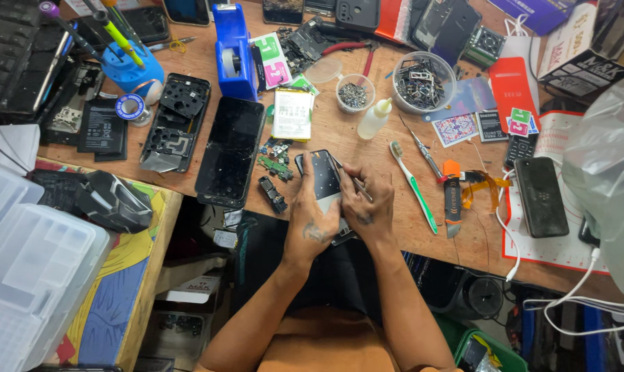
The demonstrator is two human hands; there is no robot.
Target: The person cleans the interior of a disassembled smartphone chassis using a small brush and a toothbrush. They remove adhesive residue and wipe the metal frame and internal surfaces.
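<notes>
My left hand (312, 220) clamps the phone (323, 180); my right hand (363, 203) pinches what looks like tweezers (350, 178), so I keep steady.

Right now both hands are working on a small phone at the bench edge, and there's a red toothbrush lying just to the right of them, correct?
Not quite. The toothbrush is green and white, not red, as the head view shows. The rest holds: the left hand and right hand are both on the small phone at the bench edge.
</notes>
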